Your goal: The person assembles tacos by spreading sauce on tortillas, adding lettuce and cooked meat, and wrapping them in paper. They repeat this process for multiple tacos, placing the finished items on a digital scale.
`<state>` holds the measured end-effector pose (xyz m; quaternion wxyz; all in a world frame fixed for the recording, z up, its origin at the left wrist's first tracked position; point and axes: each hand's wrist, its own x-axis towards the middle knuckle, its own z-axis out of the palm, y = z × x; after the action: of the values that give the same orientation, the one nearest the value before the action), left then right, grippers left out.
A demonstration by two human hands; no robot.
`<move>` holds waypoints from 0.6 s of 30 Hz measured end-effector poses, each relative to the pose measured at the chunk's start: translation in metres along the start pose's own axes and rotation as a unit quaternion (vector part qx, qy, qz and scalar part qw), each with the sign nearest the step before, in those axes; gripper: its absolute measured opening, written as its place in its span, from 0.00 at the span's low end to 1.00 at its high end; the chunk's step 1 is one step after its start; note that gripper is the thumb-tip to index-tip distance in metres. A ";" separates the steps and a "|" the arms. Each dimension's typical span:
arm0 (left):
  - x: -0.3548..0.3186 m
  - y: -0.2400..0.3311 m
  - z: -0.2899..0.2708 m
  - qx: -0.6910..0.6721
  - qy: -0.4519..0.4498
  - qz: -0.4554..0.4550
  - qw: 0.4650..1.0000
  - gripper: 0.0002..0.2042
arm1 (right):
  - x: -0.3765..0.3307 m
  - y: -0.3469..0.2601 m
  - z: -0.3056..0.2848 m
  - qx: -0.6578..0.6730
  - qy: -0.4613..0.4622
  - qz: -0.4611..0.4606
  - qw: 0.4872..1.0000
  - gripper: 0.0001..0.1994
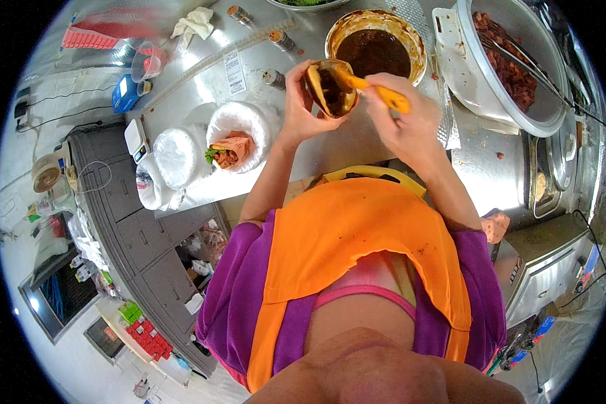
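**Steel counter with sauce bowl, bread pocket and two working hands**

Bare metal of the counter [337, 145] surrounds a wide bowl [343, 27] of dark brown sauce [374, 55], whose inner wall is thickly smeared; places below are given from this bowl.

Just beside it, on its near-left side, the left hand [308, 111] pinches what appears to be a bread pocket [330, 94], fingers along the outer side and thumb at the near edge. The pocket is tilted, its mouth gaping and its inside coated dark brown. Whether it touches the bowl cannot be told.

On the near side of the bowl, the right hand [411, 118] curls around an orange tool [390, 101], its head set in the mouth of the pocket; the exact shape of that head is unclear.

Right of the bowl stands a large tub [552, 114] of reddish-brown meat [508, 81], with metal tongs [528, 60] lying across it. Well to the left and nearer the person, a plastic-lined white dish [229, 121] holds a filled wrap [232, 149] with green leaf at one end. Left of the bowl, between it and a white cloth [193, 25], stand two small shaker jars [281, 40].
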<state>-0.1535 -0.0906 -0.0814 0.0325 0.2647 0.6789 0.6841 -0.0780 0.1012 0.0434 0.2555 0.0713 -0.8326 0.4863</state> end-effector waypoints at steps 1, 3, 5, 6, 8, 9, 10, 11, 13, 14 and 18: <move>-0.001 0.002 0.001 -0.012 0.005 0.000 1.000 0.53 | 0.000 -0.006 -0.008 -0.006 -0.014 0.034 0.999 0.10; -0.002 0.005 -0.004 -0.050 0.021 -0.019 0.998 0.53 | 0.001 -0.009 -0.018 0.110 0.059 0.085 0.989 0.10; -0.005 0.006 -0.010 -0.087 0.038 -0.032 0.995 0.54 | 0.004 -0.004 -0.024 0.130 0.082 0.117 0.981 0.10; -0.008 0.006 -0.012 -0.106 0.047 -0.037 0.993 0.54 | 0.009 0.003 -0.024 0.091 0.069 0.126 0.985 0.10; -0.008 0.004 -0.017 -0.115 0.054 -0.035 0.991 0.56 | 0.014 0.034 -0.024 -0.026 0.011 0.067 0.997 0.11; -0.008 0.002 -0.019 -0.123 0.058 -0.038 0.990 0.56 | 0.007 0.047 -0.024 -0.069 -0.040 0.053 0.995 0.12; -0.006 -0.001 -0.019 -0.134 0.059 -0.041 0.988 0.57 | 0.004 0.053 -0.024 -0.114 -0.089 0.039 0.989 0.12; -0.004 -0.004 -0.017 -0.145 0.058 -0.043 0.987 0.57 | 0.001 0.058 -0.026 -0.159 -0.136 0.028 0.977 0.13; -0.004 -0.014 -0.023 -0.092 0.060 -0.020 0.994 0.58 | -0.004 0.055 -0.042 -0.169 -0.188 0.086 0.964 0.19; -0.003 -0.011 -0.022 -0.137 0.065 -0.022 0.988 0.57 | 0.001 0.046 -0.062 -0.154 -0.196 0.111 0.962 0.22; -0.004 0.005 -0.018 -0.148 0.097 -0.071 0.982 0.55 | 0.042 0.071 -0.173 -0.287 -0.072 0.118 0.948 0.23</move>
<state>-0.1560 -0.1093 -0.0766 0.0543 0.1407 0.5870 0.7954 -0.0789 0.2894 0.0781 0.1452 -0.0690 -0.9555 0.2473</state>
